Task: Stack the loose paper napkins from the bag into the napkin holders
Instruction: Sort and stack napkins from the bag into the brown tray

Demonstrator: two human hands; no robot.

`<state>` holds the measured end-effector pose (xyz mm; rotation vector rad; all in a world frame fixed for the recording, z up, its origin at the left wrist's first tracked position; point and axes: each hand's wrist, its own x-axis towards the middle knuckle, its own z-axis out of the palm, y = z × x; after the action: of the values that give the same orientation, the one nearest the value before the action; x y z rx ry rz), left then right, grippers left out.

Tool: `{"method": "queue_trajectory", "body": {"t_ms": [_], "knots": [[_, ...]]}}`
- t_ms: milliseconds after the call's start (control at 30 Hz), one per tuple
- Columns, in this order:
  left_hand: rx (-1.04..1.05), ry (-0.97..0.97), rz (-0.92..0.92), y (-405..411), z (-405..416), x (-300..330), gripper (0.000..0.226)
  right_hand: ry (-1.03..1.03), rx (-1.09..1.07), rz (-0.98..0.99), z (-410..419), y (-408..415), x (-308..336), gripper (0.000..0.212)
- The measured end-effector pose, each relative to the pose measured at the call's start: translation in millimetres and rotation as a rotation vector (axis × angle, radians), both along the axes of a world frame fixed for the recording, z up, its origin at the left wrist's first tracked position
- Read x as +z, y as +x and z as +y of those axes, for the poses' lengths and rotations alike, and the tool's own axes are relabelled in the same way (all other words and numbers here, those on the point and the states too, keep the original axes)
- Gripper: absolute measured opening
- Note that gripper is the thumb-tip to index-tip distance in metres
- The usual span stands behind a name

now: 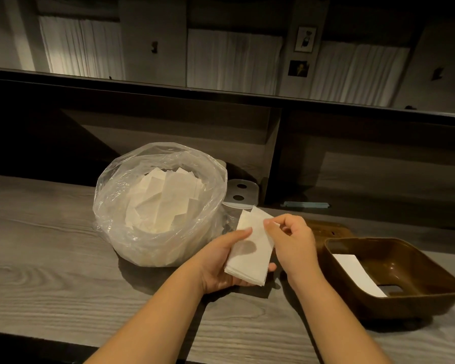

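Napkins lay cradled in the left hand, thumb on top, while the right hand pinched their far edge, probably squaring them for the holder at right; bag stood left.

The left hand is cradling a small stack of napkins just right of the clear bag of loose napkins, thumb lying on top. The right hand is pinching the stack's upper edge. Farther right of the bag, a brown holder is sitting with one napkin inside.
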<state>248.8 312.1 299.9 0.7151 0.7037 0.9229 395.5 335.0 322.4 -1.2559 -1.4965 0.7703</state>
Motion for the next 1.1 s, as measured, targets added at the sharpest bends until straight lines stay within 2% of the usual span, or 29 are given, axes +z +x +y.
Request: {"method": "queue_trajectory", "body": {"t_ms": [67,100,167,233,300,367,433,500,600,633,700,800,833,900,1000,1100], "knots": [[0.003,0.030,0.049,0,-4,0,0.045,-0.002,-0.012,0.014,1,0,-1,0.009],[-0.005,0.049,0.062,-1,-4,0,0.042,-0.029,-0.016,0.093,2,0,1,0.004],[-0.055,0.091,0.065,-2,-6,2,0.043,-0.145,-0.012,0.294,3,4,5,0.017],[-0.109,0.116,0.064,-4,-6,2,0.049,-0.240,0.030,0.410,1,8,8,0.012],[-0.136,0.124,0.070,-6,-5,0,0.051,-0.127,-0.040,0.413,0,12,11,0.006],[-0.125,0.128,0.060,-5,-6,1,0.046,0.092,-0.170,0.450,0,20,16,0.007],[-0.090,0.119,0.047,-5,-6,1,0.039,0.205,-0.208,0.500,0,28,21,0.008],[-0.063,0.104,0.058,-5,-6,2,0.039,0.091,-0.141,0.462,1,29,22,0.004],[-0.056,0.104,0.054,-6,-6,3,0.044,-0.241,0.036,0.318,1,19,16,0.006],[-0.041,0.095,0.053,-6,-6,4,0.044,-0.248,0.024,0.301,2,18,14,0.005],[-0.020,0.075,0.046,-5,-6,4,0.044,-0.095,-0.090,0.354,1,21,16,0.004],[-0.034,0.081,0.040,-3,-6,3,0.046,0.165,-0.270,0.542,-2,34,27,0.004],[-0.025,0.071,0.041,-3,-5,2,0.046,0.189,-0.261,0.589,-3,37,29,0.003],[-0.003,0.043,0.037,-3,-4,1,0.048,0.105,-0.122,0.659,-7,36,31,0.003],[0.037,0.008,0.025,-2,-2,2,0.047,-0.112,0.107,0.584,-9,25,30,0.009],[0.073,-0.036,0.008,0,3,0,0.058,-0.135,0.102,0.302,-8,6,14,0.010]]}}
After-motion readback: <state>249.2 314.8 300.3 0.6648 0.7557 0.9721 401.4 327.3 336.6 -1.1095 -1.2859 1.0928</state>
